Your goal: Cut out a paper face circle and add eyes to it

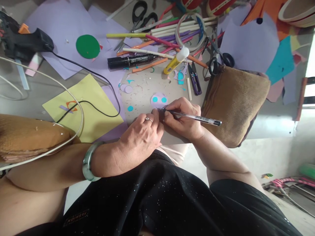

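Observation:
A small purple paper piece (159, 99) with two blue dots lies on the grey table, near its front edge. My right hand (184, 118) grips a clear pen with a black cap end (197, 117), its tip at the lower edge of the purple piece. My left hand (145, 132), with a ring, rests beside it; its fingers are pressed together at the lower edge of the piece, and what lies under the fingertips is hidden. One loose blue dot (130, 108) and small purple circles (126, 88) lie to the left.
Behind are a black marker (131, 61), a glue stick (176, 60), a tape roll (179, 29), scissors (214, 65), snips (194, 78) and several coloured sticks. Brown cushions flank my arms, one at right (236, 101). A glue gun (31, 41) and cables lie left, near yellow paper (95, 98).

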